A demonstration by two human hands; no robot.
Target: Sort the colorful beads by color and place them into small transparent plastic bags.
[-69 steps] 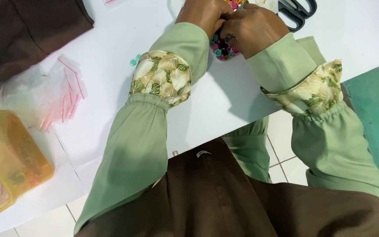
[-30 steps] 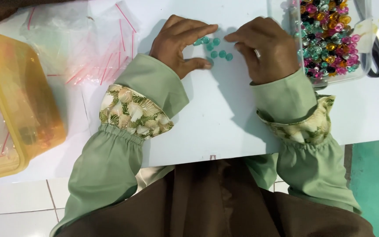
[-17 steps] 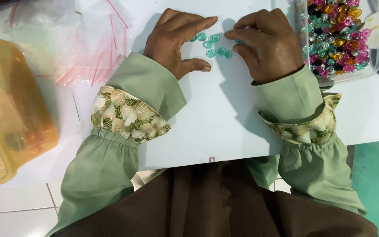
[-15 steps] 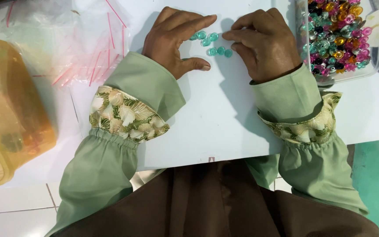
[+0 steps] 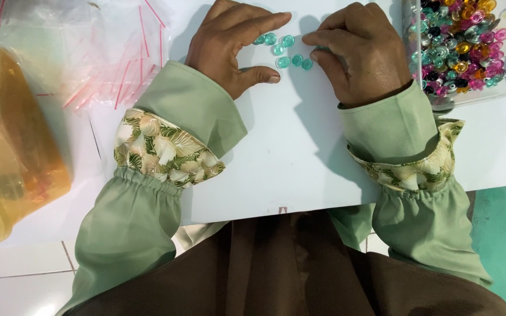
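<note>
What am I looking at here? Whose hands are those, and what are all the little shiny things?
The camera sits on a person's head and looks down, so you see their own two hands and green sleeves. The left hand and the right hand rest on a white table, with a few small teal beads lying loose between them. The fingers touch or nearly touch the beads; neither hand clearly grips anything. On the right is a clear box full of beads in many colours. On the left lie small clear plastic bags with red strips and an orange plastic tub.
</note>
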